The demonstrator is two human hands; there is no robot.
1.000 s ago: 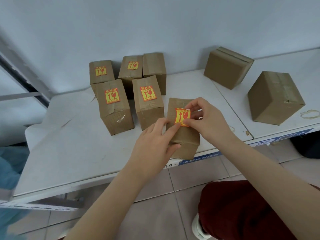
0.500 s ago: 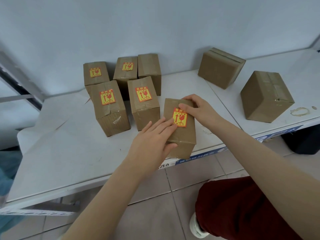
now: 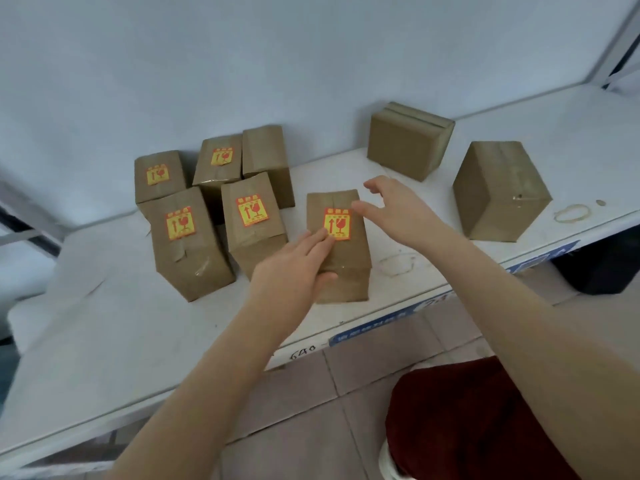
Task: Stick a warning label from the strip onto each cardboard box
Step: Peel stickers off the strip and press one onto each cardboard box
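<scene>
A small cardboard box [image 3: 346, 265] stands near the front edge of the white shelf [image 3: 104, 334], with a red and yellow warning label [image 3: 337, 223] flat on its top. My left hand [image 3: 294, 268] rests on this box, straight fingers on the top just below the label and the thumb on its front face. My right hand [image 3: 391, 209] hovers open just right of the label, fingers spread and holding nothing. Several labelled boxes [image 3: 187, 244] stand grouped to the left. The label strip is out of sight.
Two unlabelled boxes sit on the right: one at the back [image 3: 408, 140], one nearer [image 3: 498, 192]. A further box [image 3: 266, 161] in the left group shows no label. A rubber band [image 3: 571, 213] lies at the far right. My knee in red cloth [image 3: 478, 420] is below the shelf.
The label went from pinched in my right hand to lying flat on the box. My right hand has since lifted off it and opened, while my left hand stays on the box.
</scene>
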